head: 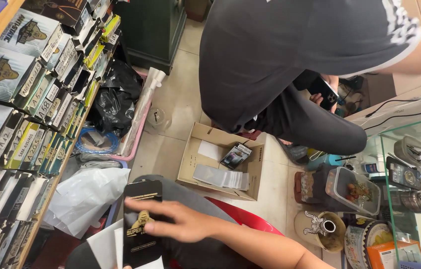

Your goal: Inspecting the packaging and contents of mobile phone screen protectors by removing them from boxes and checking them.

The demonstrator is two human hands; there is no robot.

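My right hand (173,221) reaches in from the lower right, its fingers laid across a flat black package with gold print (142,219), which it grips above my grey-trousered knee (190,199). White sheets (105,245) show just left of and below the package. My left hand is out of view. An open cardboard box (198,149) sits on the tiled floor ahead, holding clear sleeves (220,177) and a small black packet (236,155).
A shelf of labelled flat boxes (26,109) runs along the left. Another person in a dark shirt (290,55) crouches ahead, holding a phone (324,91). A white bag (86,195), black bags (116,99), a red stool (243,216) and a glass counter (409,164) crowd the floor.
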